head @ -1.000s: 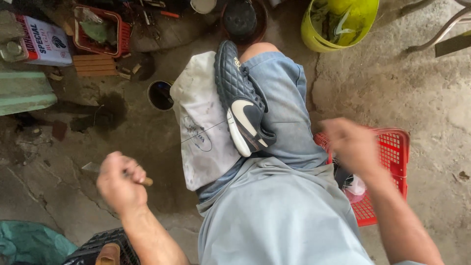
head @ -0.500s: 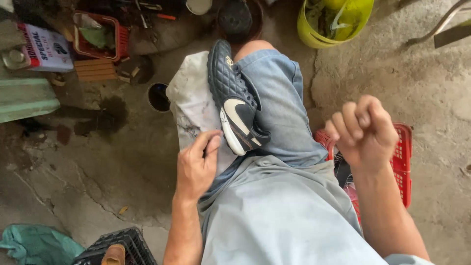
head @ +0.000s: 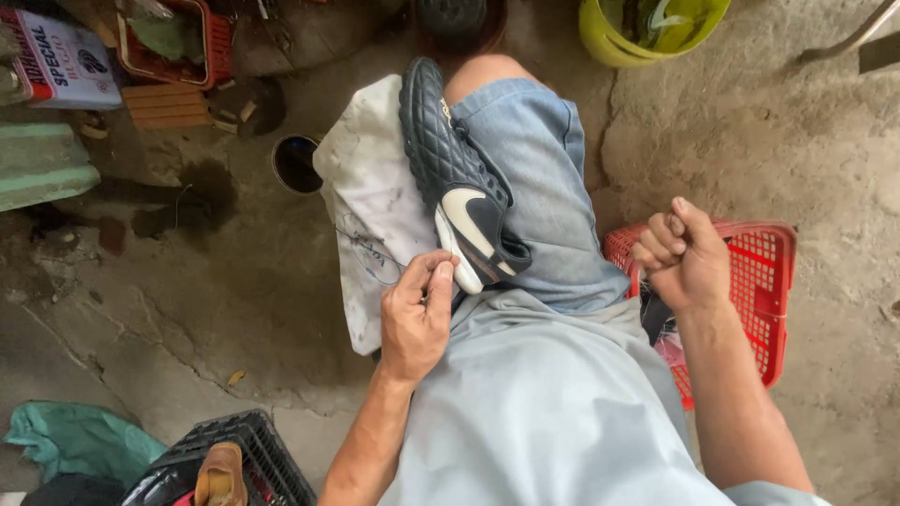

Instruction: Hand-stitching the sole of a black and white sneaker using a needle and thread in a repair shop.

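My left hand (head: pixel 415 314) has come in to pinch the black shoe's (head: pixel 457 178) heel edge; my right hand (head: pixel 682 255), beside the shoe, stays raised, fist closed, contents unclear.

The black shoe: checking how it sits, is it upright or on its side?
On its side: the black shoe lies across the knee, white side marking facing up.

**Setting: floor and surroundings**

I log a cracked, stained concrete floor (head: pixel 187 319) in soft, even daylight. I note a red plastic basket (head: pixel 764 281) at the right and a yellow-green bucket (head: pixel 609 42) at the top. Top left I list a small red crate (head: pixel 211 47) beside a wooden block (head: pixel 169 105). A black crate (head: pixel 272 459) and green cloth (head: pixel 80 440) lie bottom left.
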